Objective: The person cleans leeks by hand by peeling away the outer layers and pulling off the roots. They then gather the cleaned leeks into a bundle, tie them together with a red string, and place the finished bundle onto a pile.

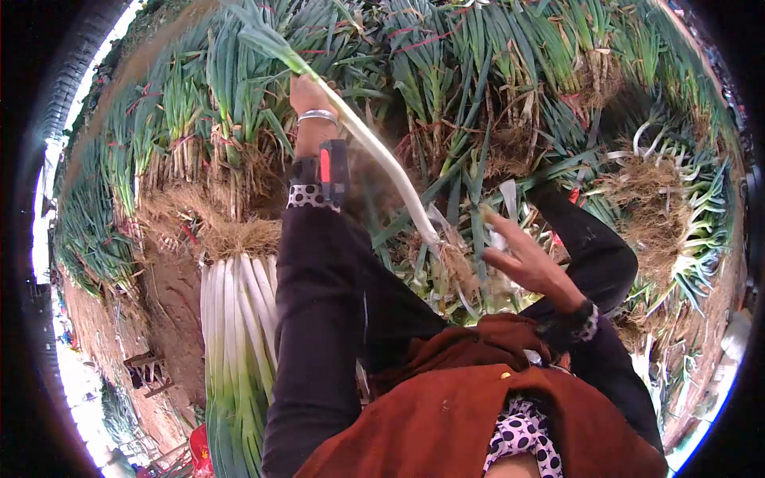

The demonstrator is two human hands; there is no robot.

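Here, left fingers (303, 84) clasp leek (379, 151).

Surface notes: materials and finish

Leek (382, 155): shank smooth, slight sheen; its roots (457, 267) fibrous, rough, matt. Bundle (239, 307): stalks smooth, satiny. Bracelet (318, 115): metal, polished, bright. Wrist device (333, 171): plastic-looking, black with red insert. Cuff (309, 196): spotted printed cloth, matt. Sleeve (319, 271): dark cloth, matt. Apron (446, 406): rust-brown cloth, matt, softly creased. Button (506, 375): yellow, shiny; material unclear. Ground (171, 299): bare earth, rough, matt.
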